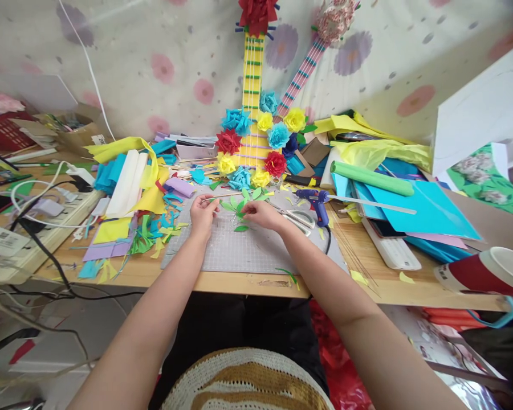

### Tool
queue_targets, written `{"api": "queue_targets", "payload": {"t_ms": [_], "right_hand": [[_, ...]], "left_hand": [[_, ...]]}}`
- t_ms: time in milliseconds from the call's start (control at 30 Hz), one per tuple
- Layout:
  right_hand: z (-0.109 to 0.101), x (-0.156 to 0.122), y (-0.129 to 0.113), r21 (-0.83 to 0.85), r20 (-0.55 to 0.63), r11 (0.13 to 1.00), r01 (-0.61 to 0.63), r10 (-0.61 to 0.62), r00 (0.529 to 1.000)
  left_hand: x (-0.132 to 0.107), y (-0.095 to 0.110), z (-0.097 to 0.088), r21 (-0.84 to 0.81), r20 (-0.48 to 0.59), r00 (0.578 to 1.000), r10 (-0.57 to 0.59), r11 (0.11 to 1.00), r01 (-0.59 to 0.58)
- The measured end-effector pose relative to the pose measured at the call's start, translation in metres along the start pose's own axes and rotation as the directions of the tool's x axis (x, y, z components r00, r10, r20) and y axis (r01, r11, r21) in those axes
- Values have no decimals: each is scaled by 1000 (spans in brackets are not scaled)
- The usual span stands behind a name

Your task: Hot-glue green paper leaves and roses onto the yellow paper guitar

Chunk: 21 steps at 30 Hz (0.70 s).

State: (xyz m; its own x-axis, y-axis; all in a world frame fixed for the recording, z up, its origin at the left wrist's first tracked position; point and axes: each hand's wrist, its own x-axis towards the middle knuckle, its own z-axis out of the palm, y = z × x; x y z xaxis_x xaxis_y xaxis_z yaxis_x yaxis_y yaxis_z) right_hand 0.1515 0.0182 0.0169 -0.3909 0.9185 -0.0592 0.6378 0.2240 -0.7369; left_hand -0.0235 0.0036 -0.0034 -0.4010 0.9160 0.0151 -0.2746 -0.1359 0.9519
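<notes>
Over the grey cutting mat, my left hand pinches a thin wooden stick that points right. My right hand is closed, its fingertips at a green paper leaf. Other green leaves lie around and between the hands, one a loose leaf nearer me. Thin pale stems show among them, too fine to make out well. White-handled scissors rest beside my right wrist. Right of them stands a blue hot glue gun.
A yellow paper guitar with paper flowers and a pink one lean at the back. Crepe paper scraps cover the left, near a power strip. Blue sheets, a power bank and a paper cup stand right.
</notes>
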Motion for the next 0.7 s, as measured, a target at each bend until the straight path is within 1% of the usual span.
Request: {"api": "queue_targets", "payload": {"t_ms": [67, 133, 167, 233, 300, 400, 467, 567, 700], "right_hand": [[-11, -2, 8, 143, -122, 989, -22, 40, 992], [-20, -5, 14, 318, -238, 948, 20, 60, 969], [-22, -6, 15, 401, -275, 914, 58, 60, 960], [-22, -9, 15, 535, -291, 836, 126, 42, 956], [-16, -11, 14, 607, -245, 780, 154, 0, 969], [-2, -11, 11, 625, -170, 766, 151, -55, 984], [6, -10, 10, 617, -151, 772, 152, -73, 986], [11, -7, 9, 601, -168, 782, 168, -82, 982], [13, -6, 11, 575, -198, 798, 181, -79, 977]], "left_hand": [[-2, 0, 1, 19, 68, 998, -13, 1000, 12], [-5, -1, 2, 78, 160, 986, -42, 996, 30], [-6, -2, 3, 120, 205, 977, -59, 992, 35], [-9, -3, 5, 203, 267, 960, -87, 979, 32], [-12, -5, 6, 262, 301, 947, -108, 965, 27], [-13, -7, 7, 305, 339, 932, -125, 952, 17], [-12, -8, 6, 325, 365, 923, -122, 946, -4], [-12, -10, 6, 343, 387, 915, -112, 939, -30], [-11, -10, 5, 338, 397, 911, -109, 940, -34]]}}
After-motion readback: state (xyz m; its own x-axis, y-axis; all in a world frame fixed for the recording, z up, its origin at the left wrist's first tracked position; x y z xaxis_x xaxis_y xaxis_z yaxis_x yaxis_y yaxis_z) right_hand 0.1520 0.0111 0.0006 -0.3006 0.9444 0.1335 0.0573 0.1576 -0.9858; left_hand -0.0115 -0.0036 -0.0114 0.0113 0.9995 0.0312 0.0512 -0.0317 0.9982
